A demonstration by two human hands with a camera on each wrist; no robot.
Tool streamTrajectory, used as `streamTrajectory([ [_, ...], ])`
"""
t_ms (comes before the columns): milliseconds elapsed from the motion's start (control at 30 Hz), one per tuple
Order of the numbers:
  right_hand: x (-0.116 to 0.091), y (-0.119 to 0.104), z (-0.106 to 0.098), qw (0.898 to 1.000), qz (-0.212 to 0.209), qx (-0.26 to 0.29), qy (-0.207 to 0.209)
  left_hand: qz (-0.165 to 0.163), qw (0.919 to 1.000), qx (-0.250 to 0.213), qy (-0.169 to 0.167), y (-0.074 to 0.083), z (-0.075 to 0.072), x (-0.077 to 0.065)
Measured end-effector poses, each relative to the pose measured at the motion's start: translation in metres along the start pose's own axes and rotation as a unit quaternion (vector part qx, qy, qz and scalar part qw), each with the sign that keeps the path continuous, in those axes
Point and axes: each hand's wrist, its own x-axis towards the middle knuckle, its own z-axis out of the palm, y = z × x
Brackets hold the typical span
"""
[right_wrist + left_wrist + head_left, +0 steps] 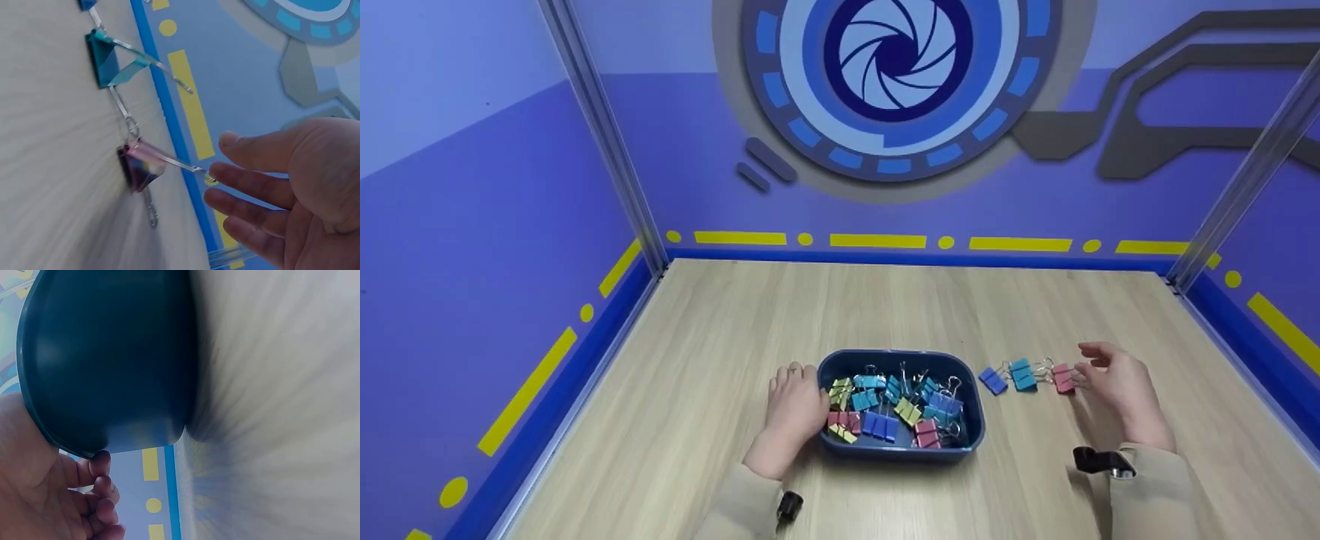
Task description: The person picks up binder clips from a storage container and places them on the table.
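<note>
Head view, from the near edge outward: two pale sleeves (1151,495) reach in over a wood-grain worktop (735,315). Beyond them sits a dark blue tray (900,453), loosely strewn with binder clips (879,426) in blue, teal, yellow-green and pink. Most of the clips in sight are in it and three lie outside, so the work looks partly done; whether those three are being put away or laid out, I cannot tell.

The left grip (796,401) rests at the tray's left rim, fingers loosely bent and relaxed, seemingly steadying rather than clenching it. Right of the tray runs the short row: a blue clip (994,381) nearest it, a teal clip (1023,375) in the middle, a pink clip (1063,379) at the far right. The right grip (1121,382) is at the pink one, released, thumb and fingers apart; the right wrist view shows a fingertip at the end of its wire handle (194,169), touching or nearly so, with no pinch made. Behind everything stands a purple-blue wall (675,150).
</note>
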Motion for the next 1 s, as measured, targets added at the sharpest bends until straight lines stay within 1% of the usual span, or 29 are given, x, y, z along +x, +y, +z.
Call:
streamTrajectory([
  [67, 0.000, -0.006, -0.002, 1.000, -0.019, 0.000, 0.019, 0.001, 1.0000, 0.000, 0.003, 0.000, 0.000, 0.000],
  [233, -0.002, -0.026, -0.003, 0.998, -0.041, 0.020, 0.052, 0.004, 1.0000, -0.002, 0.007, 0.000, 0.000, -0.001],
  [267, -0.002, -0.031, -0.003, 0.997, -0.046, 0.026, 0.055, 0.004, 1.0000, -0.003, 0.007, -0.001, 0.000, -0.001],
  [367, -0.003, -0.044, -0.001, 0.996, -0.060, 0.050, 0.045, 0.004, 1.0000, -0.005, 0.007, -0.001, -0.001, -0.001],
  [533, -0.004, -0.066, 0.008, 0.991, -0.070, 0.113, -0.015, 0.003, 0.9999, -0.004, 0.009, -0.001, -0.001, -0.001],
  [667, -0.004, -0.084, 0.022, 0.981, -0.096, 0.154, -0.071, 0.000, 1.0000, -0.006, 0.006, -0.001, -0.002, 0.000],
  [767, -0.005, -0.098, 0.035, 0.970, -0.124, 0.176, -0.114, 0.002, 0.9999, -0.007, 0.006, 0.000, -0.002, 0.001],
  [833, -0.006, -0.106, 0.044, 0.963, -0.131, 0.189, -0.143, 0.004, 0.9999, -0.009, 0.006, 0.000, -0.002, 0.001],
  [1000, -0.008, -0.123, 0.068, 0.941, -0.154, 0.219, -0.209, 0.000, 0.9999, -0.012, -0.001, 0.000, -0.001, 0.000],
])
